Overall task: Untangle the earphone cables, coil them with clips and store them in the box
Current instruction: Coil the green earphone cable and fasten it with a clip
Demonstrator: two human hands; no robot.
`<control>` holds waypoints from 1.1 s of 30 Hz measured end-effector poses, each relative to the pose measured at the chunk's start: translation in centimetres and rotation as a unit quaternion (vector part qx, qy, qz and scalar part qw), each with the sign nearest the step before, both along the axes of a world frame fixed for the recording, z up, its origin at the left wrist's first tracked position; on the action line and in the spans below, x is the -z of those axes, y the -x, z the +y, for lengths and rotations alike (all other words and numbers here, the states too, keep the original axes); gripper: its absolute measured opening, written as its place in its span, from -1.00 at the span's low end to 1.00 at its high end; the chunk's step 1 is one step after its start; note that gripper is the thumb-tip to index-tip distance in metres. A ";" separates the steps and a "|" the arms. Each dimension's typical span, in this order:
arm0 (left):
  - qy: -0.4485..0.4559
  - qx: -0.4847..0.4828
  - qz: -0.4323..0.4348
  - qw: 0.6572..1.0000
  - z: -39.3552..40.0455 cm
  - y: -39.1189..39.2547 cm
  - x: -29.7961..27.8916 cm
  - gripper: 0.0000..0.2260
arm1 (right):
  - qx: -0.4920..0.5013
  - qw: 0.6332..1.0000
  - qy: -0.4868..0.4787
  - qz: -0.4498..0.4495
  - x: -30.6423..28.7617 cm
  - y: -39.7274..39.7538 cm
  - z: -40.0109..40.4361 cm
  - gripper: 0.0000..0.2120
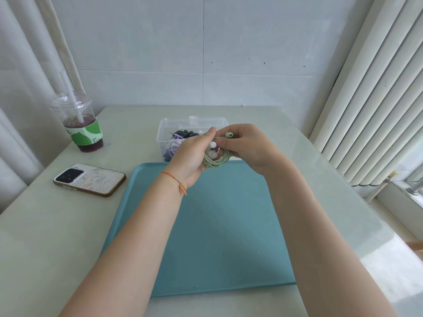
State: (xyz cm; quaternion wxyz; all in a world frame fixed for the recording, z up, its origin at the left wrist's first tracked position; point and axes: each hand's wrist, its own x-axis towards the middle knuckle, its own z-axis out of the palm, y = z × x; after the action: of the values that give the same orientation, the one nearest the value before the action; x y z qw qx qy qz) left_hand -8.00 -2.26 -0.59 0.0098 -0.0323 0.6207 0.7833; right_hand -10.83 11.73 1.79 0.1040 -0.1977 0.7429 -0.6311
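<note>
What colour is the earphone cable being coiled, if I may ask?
Pale green earphone cable, seen in the head view.

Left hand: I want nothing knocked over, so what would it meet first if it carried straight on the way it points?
Probably the clear box just beyond the left hand, which holds the green cable coil. Depth is unclear.

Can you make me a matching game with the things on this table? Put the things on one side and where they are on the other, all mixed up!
Things:
1. green earphone cable
2. phone
3. drink cup
4. clear box

Places:
A. far left corner of the table
B. lying flat, left of the blue tray
C. held in both hands, above the tray
D. just behind the tray, with dark and purple things inside

Pairs: 1-C, 2-B, 3-A, 4-D
</note>
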 end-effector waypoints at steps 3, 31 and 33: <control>0.070 -0.052 0.024 0.996 -0.4 0.3 0.3 -0.57 | 0.004 1.000 -0.017 0.014 0.2 0.0 -0.1 -0.85; 0.066 -0.267 0.075 0.959 -1.7 0.3 0.6 -0.88 | 0.053 0.992 -0.111 -0.035 0.2 -0.6 -1.3 -0.54; 0.053 -0.274 0.069 0.958 -1.9 0.4 0.6 -0.85 | 0.053 0.993 -0.098 -0.033 0.4 -0.6 -1.6 -0.55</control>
State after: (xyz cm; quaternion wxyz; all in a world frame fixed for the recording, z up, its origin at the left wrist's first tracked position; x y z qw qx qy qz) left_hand -8.41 -4.19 -1.22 -0.2494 -0.1477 0.6282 0.7220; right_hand -10.25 10.14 1.41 0.1140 -0.1260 0.8066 -0.5662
